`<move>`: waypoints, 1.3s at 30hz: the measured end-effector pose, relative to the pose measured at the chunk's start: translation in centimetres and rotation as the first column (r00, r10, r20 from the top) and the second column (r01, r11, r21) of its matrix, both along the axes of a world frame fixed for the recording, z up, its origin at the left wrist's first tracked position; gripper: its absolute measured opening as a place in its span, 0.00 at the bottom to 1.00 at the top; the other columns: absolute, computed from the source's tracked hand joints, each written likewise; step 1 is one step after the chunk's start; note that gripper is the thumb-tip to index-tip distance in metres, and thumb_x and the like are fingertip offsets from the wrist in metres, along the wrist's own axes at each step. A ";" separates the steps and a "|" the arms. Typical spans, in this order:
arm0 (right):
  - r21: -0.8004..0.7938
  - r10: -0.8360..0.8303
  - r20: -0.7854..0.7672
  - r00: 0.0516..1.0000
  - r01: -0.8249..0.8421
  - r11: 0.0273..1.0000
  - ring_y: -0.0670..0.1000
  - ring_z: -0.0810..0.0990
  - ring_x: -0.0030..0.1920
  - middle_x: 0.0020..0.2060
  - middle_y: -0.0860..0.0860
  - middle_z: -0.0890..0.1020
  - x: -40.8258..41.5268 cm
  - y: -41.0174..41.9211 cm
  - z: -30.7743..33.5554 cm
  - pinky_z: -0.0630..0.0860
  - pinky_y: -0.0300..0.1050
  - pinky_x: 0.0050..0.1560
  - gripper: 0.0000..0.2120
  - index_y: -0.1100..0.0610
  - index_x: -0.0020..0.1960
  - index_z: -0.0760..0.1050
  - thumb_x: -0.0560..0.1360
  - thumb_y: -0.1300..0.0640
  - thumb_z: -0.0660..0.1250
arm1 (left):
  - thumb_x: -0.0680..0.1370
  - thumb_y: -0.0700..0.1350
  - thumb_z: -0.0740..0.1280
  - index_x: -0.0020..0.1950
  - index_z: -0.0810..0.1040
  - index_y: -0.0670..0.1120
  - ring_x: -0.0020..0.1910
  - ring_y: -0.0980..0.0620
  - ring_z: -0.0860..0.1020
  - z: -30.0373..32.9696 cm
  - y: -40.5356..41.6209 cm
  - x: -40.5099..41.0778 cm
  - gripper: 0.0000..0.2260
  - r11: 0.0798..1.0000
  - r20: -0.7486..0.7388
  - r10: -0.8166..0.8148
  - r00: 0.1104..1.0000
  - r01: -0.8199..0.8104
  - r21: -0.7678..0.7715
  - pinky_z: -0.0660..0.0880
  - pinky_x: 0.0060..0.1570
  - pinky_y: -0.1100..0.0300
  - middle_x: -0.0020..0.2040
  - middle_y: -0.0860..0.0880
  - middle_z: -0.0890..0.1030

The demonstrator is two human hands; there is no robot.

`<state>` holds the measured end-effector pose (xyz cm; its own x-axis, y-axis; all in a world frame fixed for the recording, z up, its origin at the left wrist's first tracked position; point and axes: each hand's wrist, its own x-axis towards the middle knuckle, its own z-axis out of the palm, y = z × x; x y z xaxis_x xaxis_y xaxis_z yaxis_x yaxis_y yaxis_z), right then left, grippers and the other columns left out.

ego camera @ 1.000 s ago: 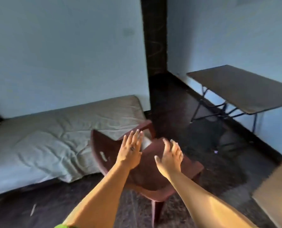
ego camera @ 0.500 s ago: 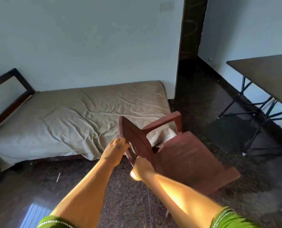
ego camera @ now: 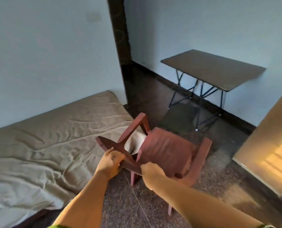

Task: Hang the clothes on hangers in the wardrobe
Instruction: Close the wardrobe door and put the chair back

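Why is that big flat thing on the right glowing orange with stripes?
In the head view, warm sunlight falls in bands on the panel at the right, while the walls look bluish and dim; the table edges bend from the wide lens.

Both bare forearms extended forward. The left hand (ego camera: pixel 110 162) gripped with curled fingers. The right hand (ego camera: pixel 151 171) gripped likewise, its fingers hidden.

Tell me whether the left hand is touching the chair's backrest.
Touching. The head view shows the left hand gripping the top edge of the red plastic chair, fingers curled over its backrest.
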<state>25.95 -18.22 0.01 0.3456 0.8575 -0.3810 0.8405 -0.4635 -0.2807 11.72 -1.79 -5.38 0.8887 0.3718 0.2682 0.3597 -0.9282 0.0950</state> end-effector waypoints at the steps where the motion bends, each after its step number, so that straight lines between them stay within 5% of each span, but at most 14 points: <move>1: 0.008 -0.042 0.044 0.998 0.041 0.999 0.59 0.79 0.57 0.55 0.56 0.80 1.1 -0.4 0.6 0.75 0.50 0.55 0.14 0.59 0.60 0.77 0.76 0.64 0.60 | 0.57 0.43 0.80 0.46 0.81 0.50 0.44 0.50 0.81 0.8 0.2 1.2 0.19 1.000 -0.013 0.000 1.000 0.000 -0.028 0.78 0.55 0.47 0.42 0.53 0.82; 4: 0.045 -0.158 0.163 0.974 0.153 0.987 0.58 0.80 0.55 0.54 0.55 0.81 4.8 -1.4 2.1 0.75 0.50 0.54 0.14 0.57 0.58 0.78 0.76 0.64 0.59 | 0.64 0.44 0.75 0.41 0.77 0.50 0.39 0.46 0.80 3.3 0.0 5.9 0.10 0.983 -0.106 -0.012 0.994 -0.008 -0.184 0.76 0.49 0.53 0.38 0.51 0.81; 6: 0.096 -0.196 0.262 0.945 0.176 0.980 0.58 0.80 0.55 0.54 0.54 0.81 7.2 -2.1 2.8 0.76 0.50 0.54 0.15 0.55 0.60 0.77 0.76 0.64 0.60 | 0.72 0.45 0.69 0.43 0.79 0.47 0.41 0.46 0.80 5.3 -1.2 9.5 0.03 0.910 -0.050 0.119 0.992 -0.129 -0.393 0.77 0.49 0.54 0.40 0.48 0.82; 8: 0.127 -0.192 0.353 0.916 0.156 0.980 0.58 0.80 0.55 0.55 0.54 0.81 9.2 -2.5 3.1 0.76 0.52 0.54 0.18 0.54 0.65 0.71 0.77 0.64 0.58 | 0.76 0.51 0.62 0.42 0.81 0.45 0.42 0.48 0.80 6.6 -1.9 12.6 0.12 0.722 -0.094 0.293 0.951 -0.285 -0.631 0.77 0.47 0.54 0.42 0.47 0.82; 10: 0.156 -0.179 0.399 0.899 0.126 0.980 0.58 0.81 0.55 0.55 0.55 0.81 11.2 -2.4 3.4 0.77 0.52 0.53 0.21 0.54 0.70 0.66 0.78 0.65 0.58 | 0.76 0.52 0.60 0.38 0.80 0.45 0.39 0.50 0.78 7.1 -1.4 15.2 0.15 0.670 -0.119 0.319 0.940 -0.313 -0.673 0.73 0.42 0.56 0.39 0.48 0.81; 12: 0.171 -0.182 0.434 0.883 0.118 0.978 0.58 0.81 0.54 0.54 0.54 0.82 13.3 -1.4 4.0 0.77 0.52 0.53 0.20 0.53 0.69 0.66 0.78 0.64 0.57 | 0.76 0.52 0.60 0.37 0.79 0.46 0.38 0.51 0.78 7.8 -0.3 17.2 0.14 0.731 -0.145 0.273 0.951 -0.303 -0.611 0.71 0.38 0.59 0.38 0.49 0.81; 15: 0.192 -0.211 0.466 0.859 0.134 0.972 0.58 0.81 0.52 0.51 0.54 0.83 17.6 0.9 5.3 0.77 0.51 0.52 0.16 0.52 0.60 0.74 0.78 0.64 0.57 | 0.78 0.49 0.61 0.41 0.78 0.49 0.40 0.52 0.76 9.4 2.5 21.4 0.10 0.941 -0.209 0.100 0.973 -0.161 -0.298 0.70 0.40 0.62 0.42 0.48 0.81; 19: 0.240 -0.273 0.479 0.834 0.175 0.955 0.56 0.81 0.51 0.49 0.52 0.83 24.6 4.3 7.2 0.78 0.50 0.50 0.15 0.50 0.56 0.77 0.76 0.64 0.60 | 0.77 0.45 0.65 0.51 0.79 0.52 0.47 0.49 0.78 13.0 5.8 28.3 0.05 0.998 -0.284 -0.050 0.958 0.055 0.012 0.75 0.49 0.56 0.47 0.49 0.80; 39: 0.309 -0.265 0.531 0.805 0.107 0.945 0.58 0.80 0.51 0.49 0.52 0.82 49.4 22.6 15.1 0.73 0.45 0.45 0.16 0.49 0.52 0.76 0.66 0.59 0.73 | 0.75 0.43 0.69 0.55 0.77 0.51 0.53 0.50 0.77 19.0 23.9 50.8 0.09 0.996 0.021 -0.074 0.997 0.075 -0.042 0.75 0.56 0.55 0.52 0.50 0.79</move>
